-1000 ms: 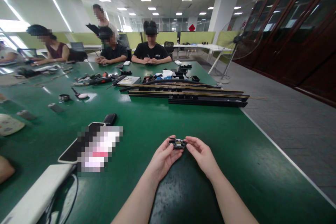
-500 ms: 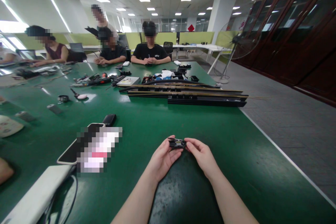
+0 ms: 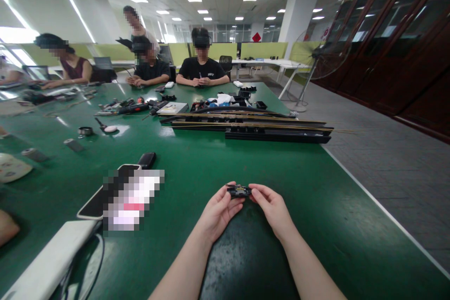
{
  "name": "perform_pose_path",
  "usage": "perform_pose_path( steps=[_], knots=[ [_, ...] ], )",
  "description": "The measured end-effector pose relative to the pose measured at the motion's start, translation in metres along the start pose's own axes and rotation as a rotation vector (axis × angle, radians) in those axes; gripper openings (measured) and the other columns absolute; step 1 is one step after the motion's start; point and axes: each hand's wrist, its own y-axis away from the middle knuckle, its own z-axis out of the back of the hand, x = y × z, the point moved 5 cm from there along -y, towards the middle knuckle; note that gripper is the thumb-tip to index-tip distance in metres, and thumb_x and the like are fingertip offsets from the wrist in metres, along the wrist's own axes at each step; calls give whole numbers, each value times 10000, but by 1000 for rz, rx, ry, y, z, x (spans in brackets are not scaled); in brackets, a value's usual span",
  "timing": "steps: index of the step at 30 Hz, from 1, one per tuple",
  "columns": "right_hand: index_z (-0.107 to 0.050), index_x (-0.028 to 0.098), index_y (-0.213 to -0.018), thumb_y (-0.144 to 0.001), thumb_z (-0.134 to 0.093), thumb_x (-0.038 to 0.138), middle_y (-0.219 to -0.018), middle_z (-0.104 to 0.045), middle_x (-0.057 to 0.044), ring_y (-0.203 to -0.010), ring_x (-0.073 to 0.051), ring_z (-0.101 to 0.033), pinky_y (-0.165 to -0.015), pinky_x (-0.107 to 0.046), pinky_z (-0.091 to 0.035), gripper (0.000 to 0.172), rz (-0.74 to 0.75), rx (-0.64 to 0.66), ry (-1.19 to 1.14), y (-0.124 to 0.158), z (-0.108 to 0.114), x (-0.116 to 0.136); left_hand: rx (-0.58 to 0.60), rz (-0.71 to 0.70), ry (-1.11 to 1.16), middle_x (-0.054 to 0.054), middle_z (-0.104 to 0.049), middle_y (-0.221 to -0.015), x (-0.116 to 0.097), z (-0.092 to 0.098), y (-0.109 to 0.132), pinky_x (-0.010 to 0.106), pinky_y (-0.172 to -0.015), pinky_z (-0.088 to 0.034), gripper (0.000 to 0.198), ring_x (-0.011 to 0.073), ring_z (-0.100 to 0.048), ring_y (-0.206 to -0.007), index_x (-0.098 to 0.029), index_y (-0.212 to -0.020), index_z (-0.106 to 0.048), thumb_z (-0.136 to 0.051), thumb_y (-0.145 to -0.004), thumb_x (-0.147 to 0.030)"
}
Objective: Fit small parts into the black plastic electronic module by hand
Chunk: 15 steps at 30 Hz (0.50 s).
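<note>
Between my two hands, just above the green table (image 3: 197, 164), is a small dark device (image 3: 239, 191) with what looks like a greenish circuit board showing in it. Its exact kind is too small to tell. My left hand (image 3: 218, 211) grips its left end between thumb and fingers, with the lower fingers curled beneath. The thumb and forefinger of my right hand (image 3: 272, 206) pinch the right end. Part of the device is hidden behind my fingertips.
Left of my hands lie a phone (image 3: 101, 199), a pixelated bright screen and a white power bank (image 3: 49, 262) with cables. Black rails (image 3: 277, 137) and thin brass-coloured rods cross the table ahead. Tools (image 3: 130, 107) lie farther back. Several people sit or stand beyond; an elbow shows at left.
The dark device has tipped slightly, so more of its greenish inside shows. My hands keep nearly the same place and grip.
</note>
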Motion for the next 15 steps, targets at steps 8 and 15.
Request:
perform_pose_path(
  steps=[8, 15],
  knots=[
    [-675, 203, -885, -669, -654, 411, -860, -693, -45, -787, -185, -624, -790, -331, -472, 301, 9, 6, 17, -2, 0, -2, -46, -39, -19, 83, -601, -1038, -2, 1, 0, 263, -759, -481, 475, 146, -635, -798, -207, -1153, -394, -617, -734, -209],
    [-672, 188, -893, -668, -647, 431, -848, -693, -57, -775, -191, -626, -782, -340, -477, 332, 16, 18, 39, -2, 0, -5, -65, -42, -23, 81, -613, -996, 0, 4, -3, 251, -728, -489, 418, 135, -637, -762, -189, -1095, -419, -622, -731, -226]
  ],
)
